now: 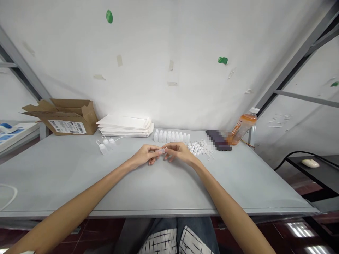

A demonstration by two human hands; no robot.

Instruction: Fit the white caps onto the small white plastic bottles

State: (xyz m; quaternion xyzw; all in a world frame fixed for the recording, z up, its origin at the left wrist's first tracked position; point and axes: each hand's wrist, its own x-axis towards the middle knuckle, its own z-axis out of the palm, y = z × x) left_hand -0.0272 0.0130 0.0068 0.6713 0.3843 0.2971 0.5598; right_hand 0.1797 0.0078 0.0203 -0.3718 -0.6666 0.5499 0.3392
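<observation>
Above the middle of the table, my left hand (147, 154) pinches a small translucent white dropper bottle (161, 151) that lies sideways. My right hand (178, 151) meets it from the other side, thumb and fingertips closed at the bottle's right end; what exactly they grip there is hidden. Behind my hands stand rows of similar small white bottles (169, 136). Just right of my right hand is a heap of small white caps (195, 148) with thin curly tails. To the left, three bottles (103, 149) with thin curved tails on their tops rest on the table.
A stack of white envelopes (124, 125) lies against the wall, beside an open cardboard box (70, 118). Toward the right are a dark phone (221, 141), partly blurred, and a leaning orange drink bottle (244, 126). The grey table (148, 194) ends in front of my lap.
</observation>
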